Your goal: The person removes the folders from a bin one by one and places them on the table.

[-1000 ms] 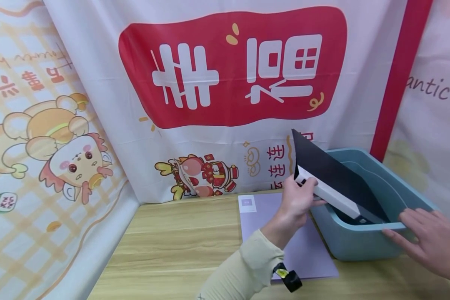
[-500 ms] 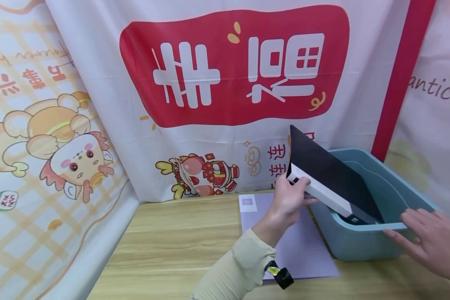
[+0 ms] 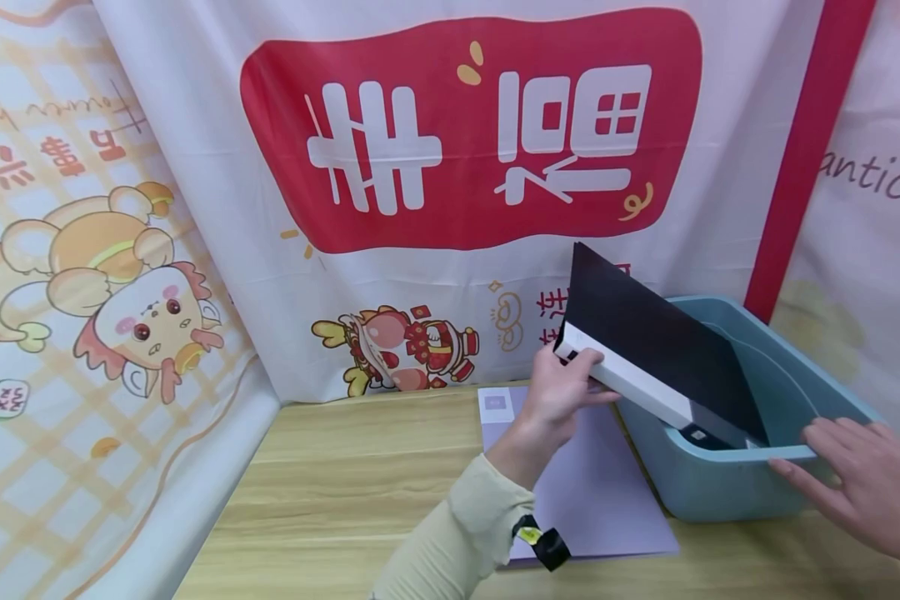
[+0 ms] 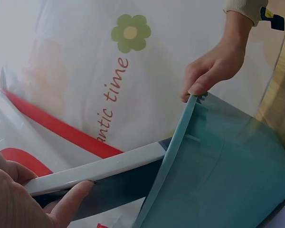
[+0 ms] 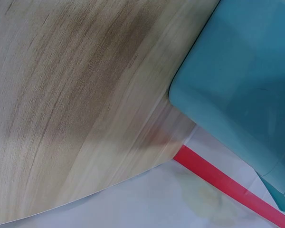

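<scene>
My left hand (image 3: 551, 400) pinches the upper left end of a black binder (image 3: 656, 354) with a white spine, thumb on top of the spine. Tilted, the binder leans across the near left rim of a blue-green plastic bin (image 3: 727, 492), its lower right end inside. In the left wrist view the spine (image 4: 104, 163) runs from my fingers to the bin's rim. My right hand (image 3: 870, 487) grips the bin's near right rim, thumb outside and fingers over the edge. The right wrist view shows mostly the bin's outer wall (image 5: 232, 90).
A flat purple folder (image 3: 607, 508) with a white label lies on the wooden table (image 3: 330, 492), just left of the bin. Printed cloth (image 3: 450, 292) hangs behind the table, with more cloth (image 3: 67, 333) at the left and right sides.
The left hand has drawn the binder left and slightly up, so more of it sticks out of the bin. The right hand has stayed on the rim.
</scene>
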Tool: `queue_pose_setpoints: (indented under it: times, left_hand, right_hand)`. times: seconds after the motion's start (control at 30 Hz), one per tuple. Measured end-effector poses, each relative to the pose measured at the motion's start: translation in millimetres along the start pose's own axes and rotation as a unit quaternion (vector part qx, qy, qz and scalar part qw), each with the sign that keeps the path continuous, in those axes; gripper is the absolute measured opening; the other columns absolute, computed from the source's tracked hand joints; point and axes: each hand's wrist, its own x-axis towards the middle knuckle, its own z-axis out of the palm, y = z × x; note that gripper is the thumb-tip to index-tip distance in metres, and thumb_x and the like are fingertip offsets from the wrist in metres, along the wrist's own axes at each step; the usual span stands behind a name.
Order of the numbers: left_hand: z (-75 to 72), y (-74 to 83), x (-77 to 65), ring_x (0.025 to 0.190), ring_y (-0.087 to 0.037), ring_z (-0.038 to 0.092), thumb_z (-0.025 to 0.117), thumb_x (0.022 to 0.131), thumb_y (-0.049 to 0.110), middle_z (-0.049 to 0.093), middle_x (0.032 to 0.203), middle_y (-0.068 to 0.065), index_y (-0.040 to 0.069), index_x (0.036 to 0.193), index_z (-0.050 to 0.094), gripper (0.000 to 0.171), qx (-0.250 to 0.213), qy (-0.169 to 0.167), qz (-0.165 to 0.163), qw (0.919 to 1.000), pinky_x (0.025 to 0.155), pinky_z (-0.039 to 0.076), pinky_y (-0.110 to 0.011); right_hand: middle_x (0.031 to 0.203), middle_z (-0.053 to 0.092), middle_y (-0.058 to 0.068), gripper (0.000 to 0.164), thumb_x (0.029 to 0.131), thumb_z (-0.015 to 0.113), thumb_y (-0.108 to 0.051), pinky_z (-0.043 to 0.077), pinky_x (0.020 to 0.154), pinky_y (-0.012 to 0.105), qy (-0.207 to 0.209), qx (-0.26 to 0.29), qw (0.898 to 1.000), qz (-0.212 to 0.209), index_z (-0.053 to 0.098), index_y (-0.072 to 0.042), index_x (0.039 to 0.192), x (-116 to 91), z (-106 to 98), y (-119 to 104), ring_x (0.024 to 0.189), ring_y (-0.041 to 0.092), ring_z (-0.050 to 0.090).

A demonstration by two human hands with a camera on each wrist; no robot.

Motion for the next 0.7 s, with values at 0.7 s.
queue_pose_setpoints:
  times: [0.7]
  left_hand:
    - [-37.7, 22.6, 7.0, 0.106, -0.041, 0.068, 0.066, 0.092, 0.003, 0.07, 0.11, -0.026, -0.003, 0.119, 0.056, 0.029, -0.051, 0.007, -0.029, 0.9983, 0.079, 0.061, -0.054]
  right_hand:
    - [0.069, 0.045, -0.006, 0.048, 0.081, 0.077, -0.057, 0.044, 0.062, 0.041, 0.0, 0.003, 1.0, 0.0, 0.044, -0.024, 0.07, 0, 0, 1, 0.065, 0.015, 0.044]
